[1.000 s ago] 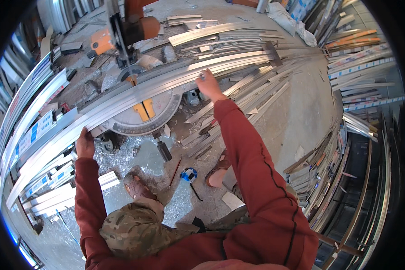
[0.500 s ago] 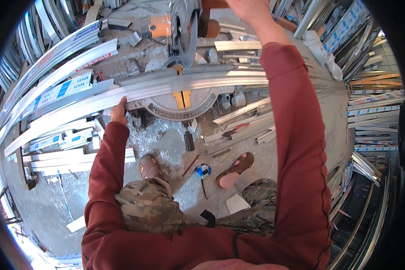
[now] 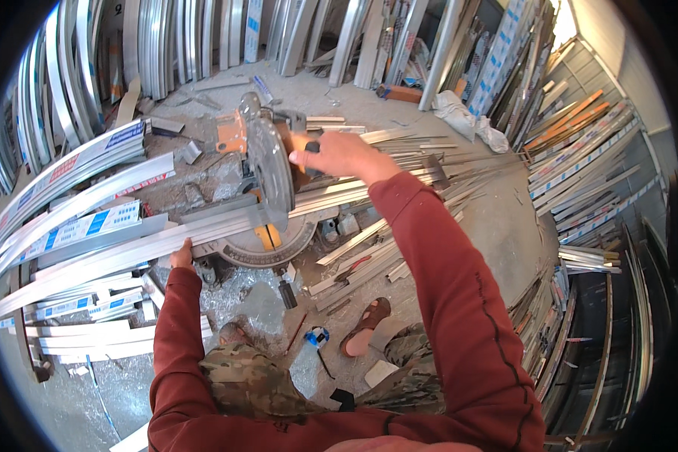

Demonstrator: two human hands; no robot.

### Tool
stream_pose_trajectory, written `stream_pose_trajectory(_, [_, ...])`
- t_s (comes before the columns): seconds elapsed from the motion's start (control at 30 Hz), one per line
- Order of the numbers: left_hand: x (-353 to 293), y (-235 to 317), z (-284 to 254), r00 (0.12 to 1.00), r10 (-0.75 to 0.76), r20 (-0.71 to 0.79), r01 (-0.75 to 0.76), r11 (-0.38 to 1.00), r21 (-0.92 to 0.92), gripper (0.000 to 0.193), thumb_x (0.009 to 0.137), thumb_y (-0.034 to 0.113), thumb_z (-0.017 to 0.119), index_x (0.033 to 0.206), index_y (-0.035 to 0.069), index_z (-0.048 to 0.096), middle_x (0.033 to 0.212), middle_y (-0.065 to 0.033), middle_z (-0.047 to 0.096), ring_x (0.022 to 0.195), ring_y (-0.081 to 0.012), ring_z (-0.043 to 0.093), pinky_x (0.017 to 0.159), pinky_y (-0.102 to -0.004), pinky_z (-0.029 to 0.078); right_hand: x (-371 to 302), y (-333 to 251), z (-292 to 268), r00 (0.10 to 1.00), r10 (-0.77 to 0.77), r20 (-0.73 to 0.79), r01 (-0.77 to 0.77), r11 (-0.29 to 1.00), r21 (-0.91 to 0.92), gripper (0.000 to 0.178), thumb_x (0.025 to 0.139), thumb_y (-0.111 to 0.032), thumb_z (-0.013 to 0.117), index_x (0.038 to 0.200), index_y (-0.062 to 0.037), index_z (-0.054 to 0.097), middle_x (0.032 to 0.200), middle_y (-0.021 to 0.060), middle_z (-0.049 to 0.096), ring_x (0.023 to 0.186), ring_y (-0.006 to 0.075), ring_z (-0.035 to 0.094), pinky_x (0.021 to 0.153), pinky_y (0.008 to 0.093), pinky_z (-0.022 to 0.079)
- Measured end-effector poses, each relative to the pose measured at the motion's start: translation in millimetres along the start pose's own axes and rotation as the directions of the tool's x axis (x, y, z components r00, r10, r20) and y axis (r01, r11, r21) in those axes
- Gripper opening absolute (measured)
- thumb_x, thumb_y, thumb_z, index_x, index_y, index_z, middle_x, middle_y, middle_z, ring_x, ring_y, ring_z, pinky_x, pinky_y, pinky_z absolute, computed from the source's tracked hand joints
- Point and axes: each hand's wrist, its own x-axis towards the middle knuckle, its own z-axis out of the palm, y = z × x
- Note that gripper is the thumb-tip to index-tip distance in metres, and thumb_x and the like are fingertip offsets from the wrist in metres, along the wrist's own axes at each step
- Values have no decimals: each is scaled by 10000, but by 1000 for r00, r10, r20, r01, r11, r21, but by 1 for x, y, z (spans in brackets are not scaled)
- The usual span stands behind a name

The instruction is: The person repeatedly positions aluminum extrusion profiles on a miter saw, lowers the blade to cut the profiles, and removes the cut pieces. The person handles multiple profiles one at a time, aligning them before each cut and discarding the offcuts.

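Observation:
A long silvery metal profile (image 3: 128, 262) lies across the bed of a miter saw (image 3: 239, 252). My left hand (image 3: 182, 256) is closed on its near edge, left of the saw's round base, thumb on top. My right hand (image 3: 343, 157) is wrapped round the handle of the saw's lowered head. The round blade (image 3: 271, 167) comes down over the profile above the orange insert (image 3: 267, 236). Whether its teeth touch the metal cannot be made out. On the blade's right side, more profile lengths (image 3: 339, 197) run off to the right.
Stacked profiles (image 3: 68, 169) lie at the left, and more (image 3: 203, 38) stand along the far wall. Offcuts (image 3: 361, 264) litter the floor right of the saw. A blue tape measure (image 3: 317, 336) and a reddish stick (image 3: 295, 334) lie between my feet. Racked profiles (image 3: 587, 181) fill the right side.
My right hand has brought the saw head down onto the profile line. The view has tilted up, showing more of the far wall. My left hand stays on the profile.

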Motion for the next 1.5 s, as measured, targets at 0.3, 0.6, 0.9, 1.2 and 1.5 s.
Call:
stream_pose_trajectory(0.3, [12,-15,8,999,23,24,-24,1000,10,735,793,336,802,1213,-208,541,1251,-258,614,1132,-313,601,993,-380,453,-40,-4,44,974,-66,-218,29,986,-166,715,849,-678,509,677,-7,684,673,186,650,683,369,655,656,476,495])
stream_pose_trajectory(0.6, [23,-16,-6,998,4,62,8,981,-195,522,857,165,746,1247,-130,563,1243,-179,630,1103,-262,612,969,-358,473,-42,-6,62,978,-53,-200,39,996,-75,729,847,-660,534,648,24,682,690,204,670,707,368,662,689,458,505])
stream_pose_trajectory(0.9, [5,-1,-4,999,-4,36,10,986,-164,544,858,182,746,1231,-163,550,1236,-208,625,1089,-273,616,959,-362,478,-55,-7,75,972,-62,-229,46,996,-76,679,838,-639,558,627,-2,661,648,181,657,625,354,649,623,449,514])
stream_pose_trajectory(1.2, [18,-10,-5,998,-20,63,32,981,-192,552,861,183,749,1258,-143,545,1248,-199,620,1112,-271,602,981,-364,464,-65,-9,81,972,-69,-226,47,994,-102,664,837,-632,568,661,-2,678,681,185,672,663,347,665,642,447,527])
stream_pose_trajectory(1.5, [17,-10,-5,993,86,75,-70,978,-196,541,874,172,732,1277,-134,538,1283,-193,604,1148,-270,588,1004,-362,447,-68,-3,106,951,-77,-298,61,996,-62,602,801,-594,640,651,-11,647,653,178,646,662,364,649,640,454,517])
